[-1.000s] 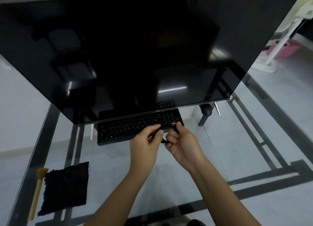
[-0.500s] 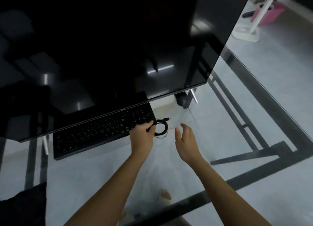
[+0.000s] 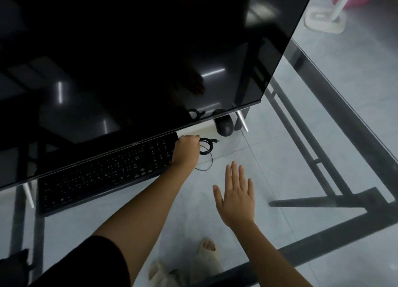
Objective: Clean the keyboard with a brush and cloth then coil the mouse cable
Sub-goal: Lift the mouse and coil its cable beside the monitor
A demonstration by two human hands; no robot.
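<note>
A black keyboard (image 3: pixel 103 177) lies on the glass table under the lower edge of a large dark monitor (image 3: pixel 129 56). My left hand (image 3: pixel 185 149) reaches past the keyboard's right end and grips a coiled black mouse cable (image 3: pixel 207 146), whose plug points right. A thin loose loop of cable hangs below the coil. The black mouse (image 3: pixel 224 125) sits just beyond, under the monitor's right corner. My right hand (image 3: pixel 235 197) hovers flat with straight fingers over the glass, nearer to me, holding nothing.
A corner of the black cloth (image 3: pixel 13 263) shows at the bottom left edge. The glass table (image 3: pixel 301 168) has a dark metal frame beneath it. Through the glass I see feet in pale slippers (image 3: pixel 206 256). A white stand base (image 3: pixel 325 22) is on the floor far right.
My right hand let go of the cable and drew back toward me, opening flat. My left hand carried the coil farther toward the mouse. The view shifted right, so the brush left the frame.
</note>
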